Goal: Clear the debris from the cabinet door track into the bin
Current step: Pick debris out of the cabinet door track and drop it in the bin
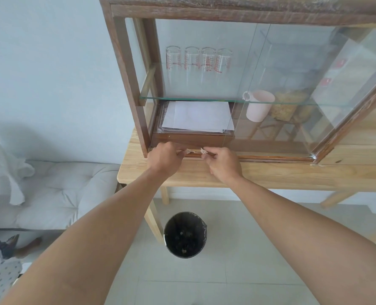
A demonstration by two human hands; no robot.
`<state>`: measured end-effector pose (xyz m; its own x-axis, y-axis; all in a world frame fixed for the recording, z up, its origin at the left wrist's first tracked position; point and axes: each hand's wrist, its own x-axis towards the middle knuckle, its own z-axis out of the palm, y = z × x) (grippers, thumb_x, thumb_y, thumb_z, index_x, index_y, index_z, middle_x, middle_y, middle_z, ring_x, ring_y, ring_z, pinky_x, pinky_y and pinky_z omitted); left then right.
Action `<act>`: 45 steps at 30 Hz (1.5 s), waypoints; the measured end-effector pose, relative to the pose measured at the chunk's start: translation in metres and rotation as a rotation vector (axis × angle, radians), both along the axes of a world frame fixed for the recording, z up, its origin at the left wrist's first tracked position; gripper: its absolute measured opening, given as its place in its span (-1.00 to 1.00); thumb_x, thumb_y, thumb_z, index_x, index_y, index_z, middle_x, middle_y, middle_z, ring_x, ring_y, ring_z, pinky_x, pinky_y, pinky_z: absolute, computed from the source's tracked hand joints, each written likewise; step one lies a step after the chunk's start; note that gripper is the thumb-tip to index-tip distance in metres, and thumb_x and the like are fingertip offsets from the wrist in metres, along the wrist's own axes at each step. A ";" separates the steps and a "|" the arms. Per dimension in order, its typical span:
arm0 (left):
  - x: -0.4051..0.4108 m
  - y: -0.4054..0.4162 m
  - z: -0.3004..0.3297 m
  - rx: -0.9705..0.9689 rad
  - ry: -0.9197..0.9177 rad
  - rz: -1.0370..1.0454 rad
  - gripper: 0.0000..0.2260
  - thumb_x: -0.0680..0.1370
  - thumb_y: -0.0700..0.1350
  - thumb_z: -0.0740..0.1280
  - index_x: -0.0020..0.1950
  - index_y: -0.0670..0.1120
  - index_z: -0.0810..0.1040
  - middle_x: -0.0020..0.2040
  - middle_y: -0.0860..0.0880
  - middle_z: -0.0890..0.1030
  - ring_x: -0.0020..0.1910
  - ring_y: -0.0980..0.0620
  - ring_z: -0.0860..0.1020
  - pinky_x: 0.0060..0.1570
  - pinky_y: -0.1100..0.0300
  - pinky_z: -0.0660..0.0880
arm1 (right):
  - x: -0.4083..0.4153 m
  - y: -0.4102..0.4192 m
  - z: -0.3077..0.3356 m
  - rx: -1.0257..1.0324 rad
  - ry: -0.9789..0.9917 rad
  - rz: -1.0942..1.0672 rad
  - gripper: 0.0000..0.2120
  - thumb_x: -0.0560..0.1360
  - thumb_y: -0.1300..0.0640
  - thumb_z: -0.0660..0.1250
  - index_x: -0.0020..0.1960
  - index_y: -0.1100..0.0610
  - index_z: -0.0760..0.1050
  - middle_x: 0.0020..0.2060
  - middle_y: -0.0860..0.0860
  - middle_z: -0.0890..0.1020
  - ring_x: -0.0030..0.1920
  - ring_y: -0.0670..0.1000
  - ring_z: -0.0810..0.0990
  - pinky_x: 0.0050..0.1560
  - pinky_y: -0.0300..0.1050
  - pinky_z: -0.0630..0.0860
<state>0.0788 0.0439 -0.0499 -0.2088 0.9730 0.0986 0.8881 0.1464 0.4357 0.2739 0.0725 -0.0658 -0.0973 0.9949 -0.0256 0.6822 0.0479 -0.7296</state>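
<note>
Black-lined bin (184,235) on the floor below the table (259,175) holds a scatter of small dark bits; the cabinet (127,69) on the table holds four glasses (199,62), a mug (259,105) and a box (193,137) topped with paper sheets (198,116). Debris is pale crumpled scraps (197,151) lying in the door track (270,159) at the cabinet's front bottom edge. Both arms reach to the track, left hand (166,160) pinching one scrap, right hand (224,165) pinching another.
</note>
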 end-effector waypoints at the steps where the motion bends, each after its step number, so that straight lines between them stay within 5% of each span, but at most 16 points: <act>1: 0.000 0.000 -0.001 0.010 -0.002 0.005 -0.81 0.64 0.13 0.35 0.20 0.24 0.71 -0.01 -0.02 0.73 0.01 -0.18 0.65 -0.05 -0.02 0.58 | 0.000 0.000 -0.001 0.004 0.017 -0.003 -0.71 0.64 -0.11 0.43 0.33 -0.14 0.73 -0.39 -0.15 0.62 -0.22 0.01 0.65 0.05 0.03 0.70; 8: 0.005 -0.006 0.001 0.072 -0.027 0.034 -0.83 0.63 0.10 0.36 0.13 0.20 0.74 -0.07 0.00 0.73 -0.05 -0.16 0.65 -0.14 0.03 0.54 | -0.001 -0.009 -0.001 0.015 0.052 -0.025 -0.80 0.63 -0.06 0.44 0.19 -0.13 0.78 -0.38 -0.16 0.62 -0.07 0.15 0.78 0.04 0.09 0.70; 13: 0.009 -0.025 0.004 0.098 -0.027 0.002 -0.85 0.63 0.07 0.37 0.08 0.18 0.74 -0.13 0.02 0.72 -0.06 -0.14 0.64 -0.19 0.07 0.50 | -0.001 -0.024 -0.001 0.017 0.055 -0.023 -0.80 0.63 -0.08 0.45 0.19 -0.12 0.78 -0.08 -0.11 0.82 -0.05 0.07 0.77 0.09 0.07 0.69; 16: 0.008 -0.039 0.005 0.104 -0.014 -0.004 -0.83 0.64 0.07 0.36 0.13 0.16 0.74 -0.10 0.02 0.72 -0.04 -0.12 0.64 -0.19 0.08 0.47 | 0.000 -0.036 -0.001 0.010 0.039 -0.030 -0.80 0.62 -0.13 0.44 0.17 -0.15 0.78 -0.24 -0.09 0.74 -0.11 0.11 0.74 0.00 0.02 0.68; 21: 0.004 -0.068 0.004 0.093 0.014 -0.002 -0.82 0.65 0.10 0.34 0.14 0.18 0.73 -0.11 0.06 0.71 -0.08 -0.09 0.64 -0.24 0.11 0.46 | 0.002 -0.061 -0.004 0.010 0.042 -0.033 -0.80 0.61 -0.15 0.45 0.16 -0.15 0.78 -0.18 -0.04 0.79 -0.11 0.12 0.76 0.03 0.07 0.70; 25: 0.001 -0.091 -0.001 0.068 0.028 -0.005 -0.79 0.66 0.11 0.32 0.17 0.17 0.73 -0.01 0.05 0.73 -0.02 -0.09 0.63 -0.13 0.05 0.57 | 0.007 -0.082 -0.010 -0.011 0.039 -0.008 -0.80 0.63 -0.12 0.45 0.16 -0.12 0.79 -0.39 -0.12 0.63 -0.14 0.15 0.74 -0.01 0.05 0.70; 34: -0.004 -0.129 -0.037 0.043 -0.043 -0.008 -0.81 0.66 0.07 0.35 0.16 0.12 0.75 -0.02 0.08 0.72 -0.18 0.07 0.49 -0.39 0.26 0.27 | 0.021 -0.112 -0.044 -0.099 -0.027 0.040 -0.79 0.64 -0.14 0.41 0.18 -0.13 0.77 -0.34 -0.11 0.62 -0.13 0.10 0.70 -0.09 -0.05 0.57; 45: -0.004 -0.130 -0.136 -0.202 -0.065 0.016 -0.81 0.66 0.09 0.32 0.12 0.19 0.74 -0.04 0.10 0.71 -0.11 -0.01 0.59 -0.24 0.14 0.46 | 0.027 -0.113 -0.131 -0.269 -0.137 0.069 -0.77 0.64 -0.14 0.40 0.18 -0.13 0.76 -0.24 -0.16 0.68 -0.05 0.06 0.73 -0.21 -0.15 0.41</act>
